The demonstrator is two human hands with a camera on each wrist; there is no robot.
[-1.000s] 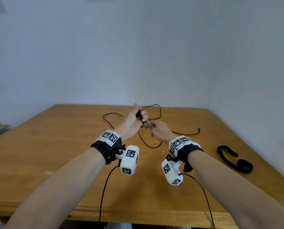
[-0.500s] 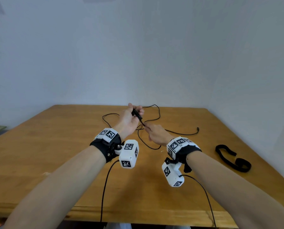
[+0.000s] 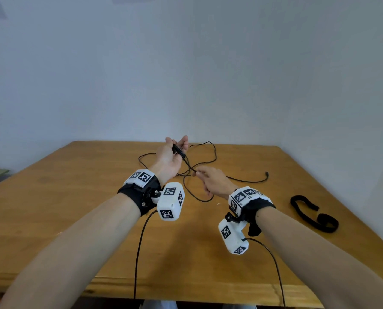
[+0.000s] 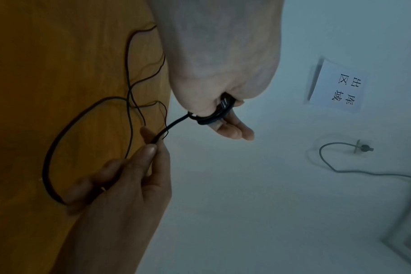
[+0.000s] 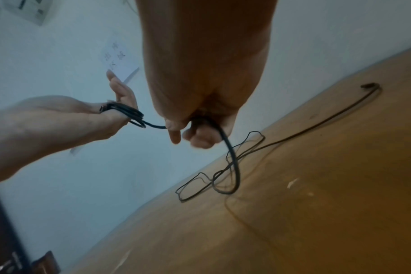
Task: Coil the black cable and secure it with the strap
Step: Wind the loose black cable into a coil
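**Two hands winding a thin cable above a wooden table**

Through the head camera I see both of my bare forearms reaching forward over a tan wooden table (image 3: 74, 208) that fills the lower half of the frame, with a pale wall above it. Each wrist wears a black band carrying white blocks printed with black square markers.

My left hand (image 3: 171, 156), just left of centre, is raised with the palm turned up. Its fingers are straight and held together, and its thumb presses a few small loops of the thin black cable (image 3: 208, 152) against them. In the left wrist view those loops (image 4: 214, 113) wrap around the base of the fingers, with the cable's plug end tucked under the thumb.

My right hand (image 3: 213, 181), slightly lower and to the right, pinches the same cable between thumb and fingertip a short way from the loops. A short stretch runs between the two hands. The right wrist view shows that hand's fingers (image 5: 197, 137) curled round the cable (image 5: 232, 163), which drops from them onto the table.

The rest of the cable lies in loose, crossing curves on the table behind the hands, its far end trailing towards the right.

A black fabric strap (image 3: 313, 212) lies flat at the right edge of the table, well apart from both hands.
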